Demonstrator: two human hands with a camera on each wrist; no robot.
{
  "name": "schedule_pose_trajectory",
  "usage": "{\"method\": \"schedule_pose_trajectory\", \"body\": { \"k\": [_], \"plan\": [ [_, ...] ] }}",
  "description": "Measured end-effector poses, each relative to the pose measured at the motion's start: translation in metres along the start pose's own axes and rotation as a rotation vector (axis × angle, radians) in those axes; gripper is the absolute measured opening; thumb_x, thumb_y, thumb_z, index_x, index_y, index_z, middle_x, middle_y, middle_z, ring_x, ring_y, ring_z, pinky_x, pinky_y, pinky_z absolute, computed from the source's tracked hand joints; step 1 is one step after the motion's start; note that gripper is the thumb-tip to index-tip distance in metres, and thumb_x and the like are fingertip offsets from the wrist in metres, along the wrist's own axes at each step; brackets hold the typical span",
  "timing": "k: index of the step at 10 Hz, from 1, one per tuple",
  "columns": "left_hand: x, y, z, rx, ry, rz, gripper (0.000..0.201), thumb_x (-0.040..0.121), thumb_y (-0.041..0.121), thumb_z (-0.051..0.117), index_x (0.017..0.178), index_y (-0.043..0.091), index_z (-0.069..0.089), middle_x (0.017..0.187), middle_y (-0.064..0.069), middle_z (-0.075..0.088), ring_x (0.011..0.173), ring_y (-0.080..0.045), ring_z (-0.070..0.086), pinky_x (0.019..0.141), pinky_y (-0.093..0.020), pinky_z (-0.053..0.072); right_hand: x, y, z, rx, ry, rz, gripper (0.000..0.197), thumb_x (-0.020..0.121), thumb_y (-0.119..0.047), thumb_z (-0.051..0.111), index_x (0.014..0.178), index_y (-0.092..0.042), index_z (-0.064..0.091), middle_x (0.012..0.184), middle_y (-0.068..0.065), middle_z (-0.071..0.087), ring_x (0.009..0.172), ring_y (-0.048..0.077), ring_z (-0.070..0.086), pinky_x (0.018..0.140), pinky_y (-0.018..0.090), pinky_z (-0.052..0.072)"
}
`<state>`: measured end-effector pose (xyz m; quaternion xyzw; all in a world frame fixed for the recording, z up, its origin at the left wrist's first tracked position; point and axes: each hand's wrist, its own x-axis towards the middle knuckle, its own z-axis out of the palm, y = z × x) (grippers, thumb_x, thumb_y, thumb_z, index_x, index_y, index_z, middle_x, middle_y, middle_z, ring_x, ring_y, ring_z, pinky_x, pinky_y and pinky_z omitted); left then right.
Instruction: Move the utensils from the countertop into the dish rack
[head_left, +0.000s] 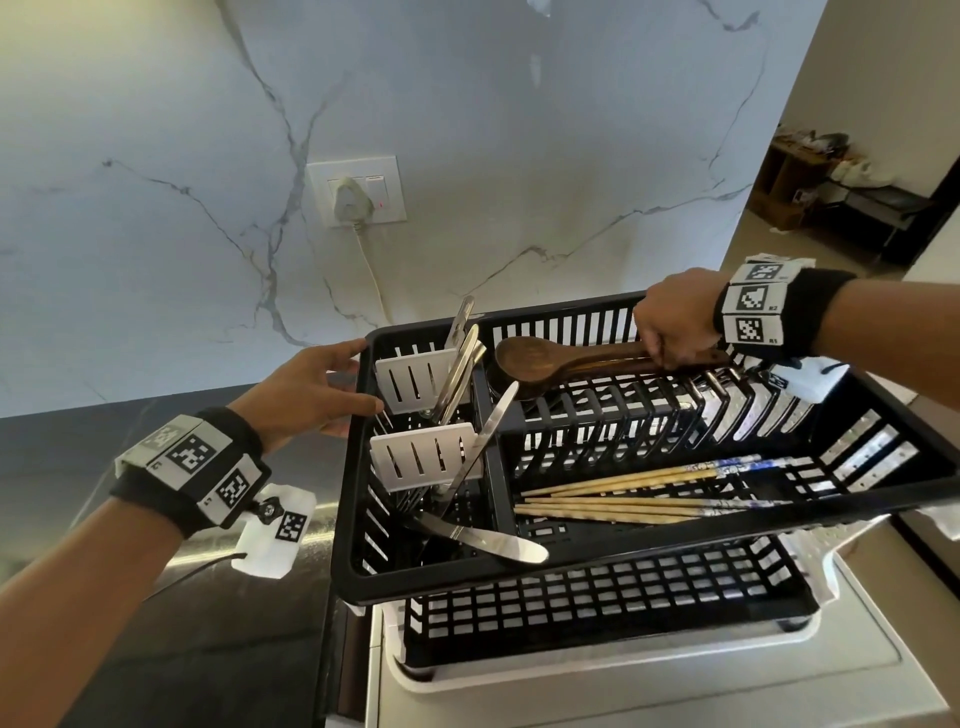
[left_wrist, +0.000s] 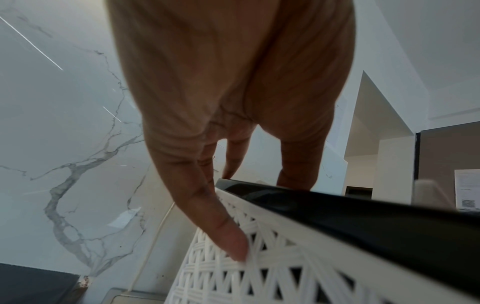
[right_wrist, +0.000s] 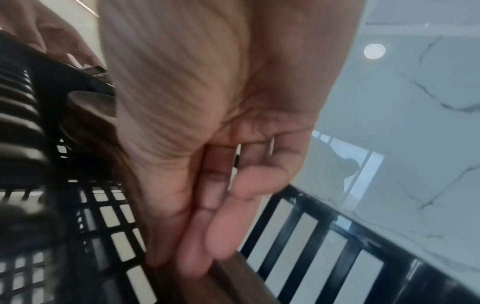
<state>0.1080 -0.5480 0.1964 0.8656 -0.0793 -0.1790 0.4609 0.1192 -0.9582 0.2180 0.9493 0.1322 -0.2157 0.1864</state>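
A black dish rack (head_left: 571, 577) stands in front of me. My right hand (head_left: 660, 358) pinches the handle of a dark wooden spoon (head_left: 524, 358), which lies across the plate slots at the back of the rack. The right wrist view shows my thumb and fingers (right_wrist: 221, 226) closed on the brown handle (right_wrist: 233, 273). My left hand (head_left: 358, 376) touches the rack's back left rim with straight fingers and holds nothing. In the left wrist view one finger (left_wrist: 228, 236) lies against a white lattice side below the black rim (left_wrist: 363, 226). Several chopsticks (head_left: 623, 499) and a butter knife (head_left: 488, 540) lie in the rack.
Metal utensils (head_left: 460, 369) lean upright between white dividers (head_left: 415, 384) in the rack's left compartment. A plugged wall socket (head_left: 356, 197) and its cord hang on the marble wall behind. Dark countertop (head_left: 156, 649) lies to the left, a steel surface (head_left: 623, 691) below the rack.
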Motion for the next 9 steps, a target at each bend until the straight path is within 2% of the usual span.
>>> {"method": "schedule_pose_trajectory", "body": {
  "k": [1, 2, 3, 4, 5, 6, 7, 8, 9],
  "plan": [
    [-0.002, 0.002, 0.001, -0.003, 0.015, -0.013, 0.071, 0.084, -0.003, 0.070, 0.145, 0.022, 0.045, 0.116, 0.002, 0.067, 0.097, -0.018, 0.068, 0.062, -0.025, 0.054, -0.002, -0.001, 0.000, 0.183, -0.111, 0.014, 0.014, 0.089, -0.021, 0.067, 0.085, -0.031, 0.076, 0.069, -0.010, 0.075, 0.067, 0.004, 0.071, 0.075, 0.022, 0.050],
    [-0.002, 0.004, 0.002, 0.003, 0.023, -0.015, 0.072, 0.084, -0.003, 0.070, 0.146, 0.021, 0.044, 0.115, 0.004, 0.065, 0.096, -0.016, 0.068, 0.059, -0.022, 0.054, 0.001, -0.004, 0.007, 0.247, -0.185, -0.002, 0.025, 0.092, -0.012, 0.058, 0.096, -0.033, 0.073, 0.081, -0.009, 0.073, 0.075, 0.009, 0.072, 0.084, 0.027, 0.053],
    [-0.004, 0.005, 0.003, 0.002, 0.028, -0.010, 0.073, 0.085, -0.002, 0.070, 0.148, 0.021, 0.042, 0.111, 0.007, 0.064, 0.096, -0.016, 0.066, 0.062, -0.025, 0.052, 0.007, -0.002, 0.012, 0.249, -0.210, -0.006, 0.032, 0.094, -0.014, 0.054, 0.102, -0.040, 0.070, 0.092, -0.010, 0.072, 0.096, 0.018, 0.070, 0.102, 0.038, 0.048],
    [-0.003, 0.005, 0.003, -0.005, 0.035, -0.012, 0.073, 0.085, -0.001, 0.070, 0.148, 0.021, 0.041, 0.114, 0.005, 0.063, 0.102, -0.022, 0.066, 0.064, -0.027, 0.051, 0.006, 0.000, 0.009, 0.241, -0.152, -0.006, 0.026, 0.096, -0.020, 0.053, 0.104, -0.036, 0.072, 0.088, -0.011, 0.075, 0.097, 0.013, 0.069, 0.102, 0.035, 0.045],
    [-0.005, 0.004, 0.004, -0.026, 0.029, 0.005, 0.070, 0.086, 0.003, 0.070, 0.148, 0.021, 0.043, 0.116, 0.003, 0.063, 0.109, -0.026, 0.065, 0.065, -0.029, 0.054, -0.001, -0.005, 0.008, 0.227, -0.060, -0.003, 0.020, 0.097, -0.028, 0.055, 0.104, -0.033, 0.073, 0.091, -0.010, 0.075, 0.093, 0.008, 0.067, 0.094, 0.031, 0.043],
    [-0.009, 0.003, 0.004, -0.028, 0.038, 0.029, 0.066, 0.088, 0.008, 0.069, 0.147, 0.023, 0.044, 0.109, 0.009, 0.062, 0.100, -0.016, 0.065, 0.064, -0.027, 0.055, -0.007, -0.010, 0.002, 0.265, -0.018, 0.008, 0.019, 0.096, -0.029, 0.056, 0.105, -0.034, 0.072, 0.095, -0.009, 0.073, 0.096, 0.010, 0.065, 0.097, 0.035, 0.043],
    [-0.021, -0.006, 0.002, -0.015, 0.014, 0.054, 0.060, 0.092, 0.016, 0.066, 0.146, 0.024, 0.043, 0.108, 0.009, 0.062, 0.094, -0.008, 0.063, 0.066, -0.027, 0.057, -0.018, -0.024, -0.006, 0.301, 0.040, 0.018, 0.020, 0.096, -0.032, 0.058, 0.113, -0.034, 0.069, 0.104, -0.010, 0.069, 0.102, 0.013, 0.061, 0.097, 0.037, 0.039],
    [-0.034, -0.017, -0.004, -0.020, -0.022, 0.080, 0.058, 0.091, 0.019, 0.066, 0.146, 0.022, 0.045, 0.115, 0.001, 0.065, 0.103, -0.015, 0.066, 0.075, -0.033, 0.060, -0.031, -0.040, -0.018, 0.303, 0.125, 0.013, 0.021, 0.097, -0.033, 0.058, 0.115, -0.035, 0.069, 0.108, -0.011, 0.067, 0.101, 0.013, 0.057, 0.091, 0.034, 0.036],
    [-0.061, -0.037, -0.020, 0.063, -0.054, 0.170, 0.046, 0.092, 0.019, 0.065, 0.137, 0.018, 0.055, 0.114, -0.001, 0.066, 0.107, -0.018, 0.067, 0.078, -0.030, 0.062, -0.043, -0.070, -0.029, 0.293, 0.358, 0.062, 0.022, 0.095, -0.045, 0.056, 0.112, -0.041, 0.068, 0.108, -0.012, 0.068, 0.095, 0.015, 0.059, 0.085, 0.036, 0.041]
  ]
}}
